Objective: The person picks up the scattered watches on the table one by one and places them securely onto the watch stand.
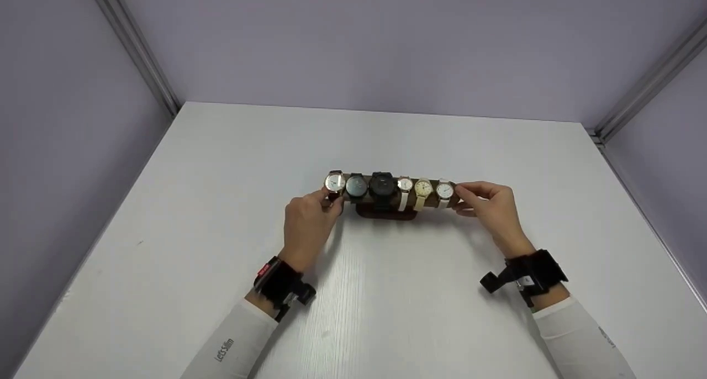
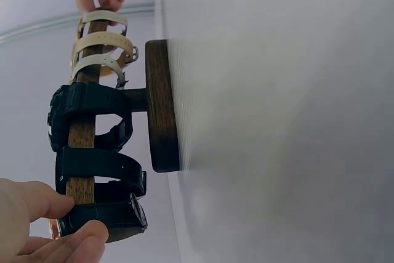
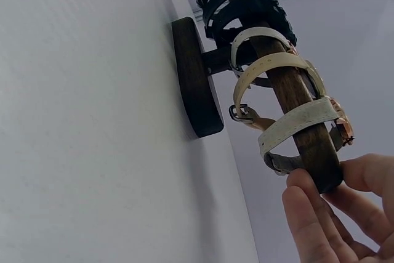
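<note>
"Let's Slim" is showing in small print on your left sleeve [image 1: 226,350], the only writing readable here. Your left hand [image 1: 307,224] is pinching the left end of the wooden watch stand [image 1: 386,199], its grip closing beside the leather-strapped watch [image 1: 334,182]; your right hand [image 1: 491,205] is pinching the right end, fingertips [image 3: 320,204] curling round the bar's tip. Six watches are riding the bar in a row: three dark, three pale. The stand is sitting mid-counter [image 1: 386,301]. The wrist views are revealing what the head view hides: the oval base [image 2: 161,106], the short post, and the buckled straps looping behind.
</note>
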